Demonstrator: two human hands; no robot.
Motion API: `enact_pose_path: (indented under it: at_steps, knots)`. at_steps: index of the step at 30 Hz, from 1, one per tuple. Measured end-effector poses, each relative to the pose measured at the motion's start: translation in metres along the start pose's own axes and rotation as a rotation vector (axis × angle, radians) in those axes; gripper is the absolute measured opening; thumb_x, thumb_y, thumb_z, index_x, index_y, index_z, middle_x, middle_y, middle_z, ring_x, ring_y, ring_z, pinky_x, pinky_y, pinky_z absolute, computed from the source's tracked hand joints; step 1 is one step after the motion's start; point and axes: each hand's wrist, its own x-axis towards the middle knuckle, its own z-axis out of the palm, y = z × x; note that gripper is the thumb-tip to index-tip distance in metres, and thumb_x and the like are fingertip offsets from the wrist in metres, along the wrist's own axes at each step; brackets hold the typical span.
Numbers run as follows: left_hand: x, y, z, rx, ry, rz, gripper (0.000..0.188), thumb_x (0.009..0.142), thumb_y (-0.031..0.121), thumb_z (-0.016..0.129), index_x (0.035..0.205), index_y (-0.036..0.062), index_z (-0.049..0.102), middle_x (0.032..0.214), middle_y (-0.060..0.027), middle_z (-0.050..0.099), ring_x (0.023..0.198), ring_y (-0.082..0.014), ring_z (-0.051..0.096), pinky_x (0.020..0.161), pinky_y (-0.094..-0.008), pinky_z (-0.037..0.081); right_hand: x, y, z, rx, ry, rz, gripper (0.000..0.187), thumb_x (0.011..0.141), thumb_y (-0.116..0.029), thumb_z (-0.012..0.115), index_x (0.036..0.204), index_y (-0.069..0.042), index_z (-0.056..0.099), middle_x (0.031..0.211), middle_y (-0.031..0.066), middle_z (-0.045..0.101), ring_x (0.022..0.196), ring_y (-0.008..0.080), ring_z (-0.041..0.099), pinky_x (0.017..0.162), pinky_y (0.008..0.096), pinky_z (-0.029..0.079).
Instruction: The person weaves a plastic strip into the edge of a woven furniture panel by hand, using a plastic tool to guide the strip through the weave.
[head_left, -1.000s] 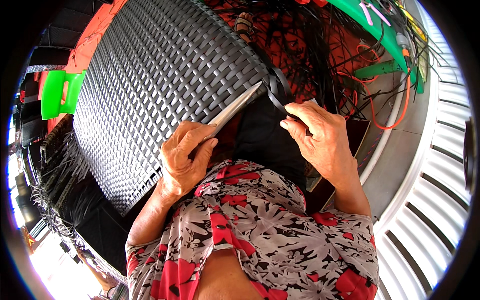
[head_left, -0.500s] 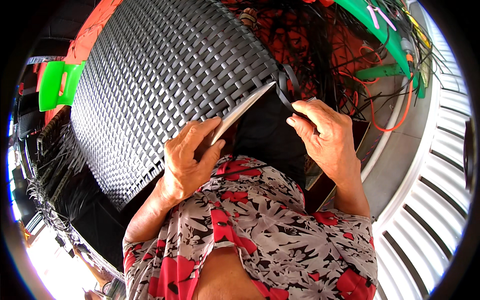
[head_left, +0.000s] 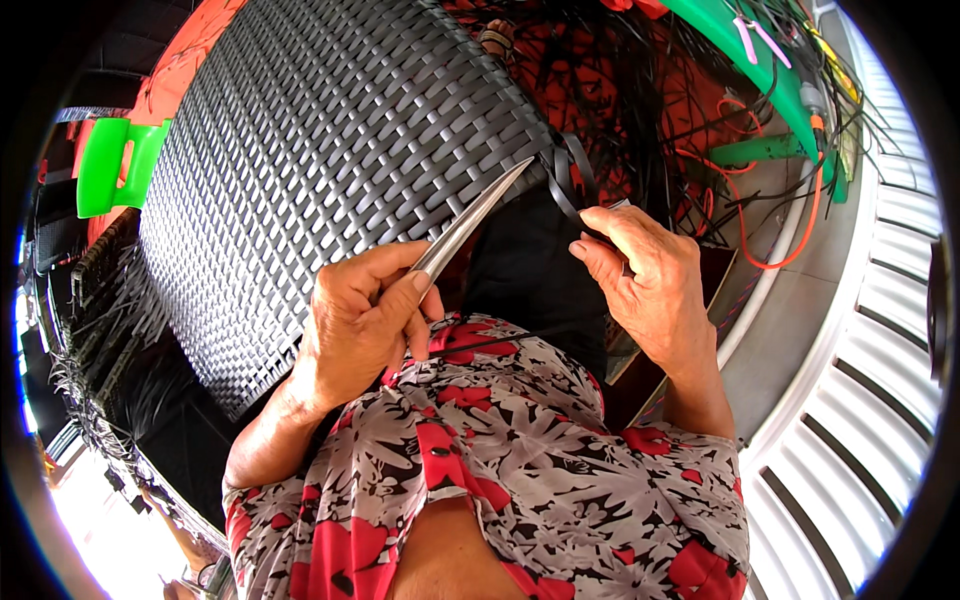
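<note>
A large dark grey panel woven from flat strips (head_left: 330,150) leans in front of me, covering the left and middle. My left hand (head_left: 365,305) pinches a shiny grey flat strip (head_left: 470,225) between thumb and fingers. That strip runs tapering along the panel's near edge up to its right corner. Beside that corner, a thin dark strip (head_left: 563,188) loops down to my right hand (head_left: 640,265). The right thumb and forefinger are bent close together around it. A small metallic bit shows behind the right forefinger; its kind is mostly hidden.
Loose black strips (head_left: 655,130) lie tangled on a red surface beyond the panel. At right are a green frame (head_left: 770,150), an orange cable (head_left: 778,262) and purple-handled pliers or scissors (head_left: 745,40). A green plastic chair (head_left: 100,165) stands left. White slats (head_left: 840,440) line the right.
My left hand has shifted slightly left and down and closed more tightly on the strip, which now looks narrower and turned. The right hand has barely moved.
</note>
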Motion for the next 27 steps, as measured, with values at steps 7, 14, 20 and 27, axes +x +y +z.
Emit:
enact_pose_path:
  at_steps: [7,14,20,27]
  knots:
    - [0.001,0.01,0.001,-0.089,-0.033,-0.063,0.029,0.097,0.008,0.045,0.117,-0.0107,0.053,0.074,-0.0094,0.061,0.048,-0.0085,0.057,0.036,-0.0171,0.041,0.001,-0.001,0.0,0.027,-0.008,0.004,0.023,0.076,-0.008,0.073,0.096,-0.003,0.061,0.078,0.0104,0.062,0.059,0.0301,0.06,0.048,0.0353,0.047]
    - [0.012,0.012,0.005,-0.159,-0.046,-0.079,0.029,0.096,0.01,0.048,0.115,-0.0113,0.054,0.075,-0.0113,0.062,0.048,-0.0106,0.058,0.036,-0.0182,0.042,0.003,-0.002,-0.017,0.487,-0.051,0.311,0.057,0.07,-0.01,0.078,0.122,-0.005,0.055,0.095,0.003,0.061,0.056,0.0067,0.038,0.049,0.0211,0.033]
    - [0.022,-0.013,0.003,-0.351,-0.068,-0.05,0.027,0.094,0.007,0.049,0.114,-0.0111,0.055,0.074,-0.0125,0.063,0.046,-0.0116,0.057,0.035,-0.0188,0.041,-0.002,0.022,-0.033,1.109,0.07,0.457,0.052,0.089,-0.036,0.036,0.113,0.005,0.059,0.107,0.0097,0.058,0.064,0.0074,0.038,0.05,0.0175,0.027]
    - [0.033,-0.017,0.004,-0.529,-0.115,-0.091,0.026,0.093,0.008,0.052,0.111,-0.0099,0.056,0.072,-0.0144,0.063,0.043,-0.012,0.054,0.035,-0.0198,0.04,0.005,0.045,-0.023,1.273,0.185,0.771,0.07,0.09,-0.067,0.032,0.052,-0.009,0.04,0.074,0.0174,0.062,0.053,0.0123,0.044,0.042,0.0204,0.029]
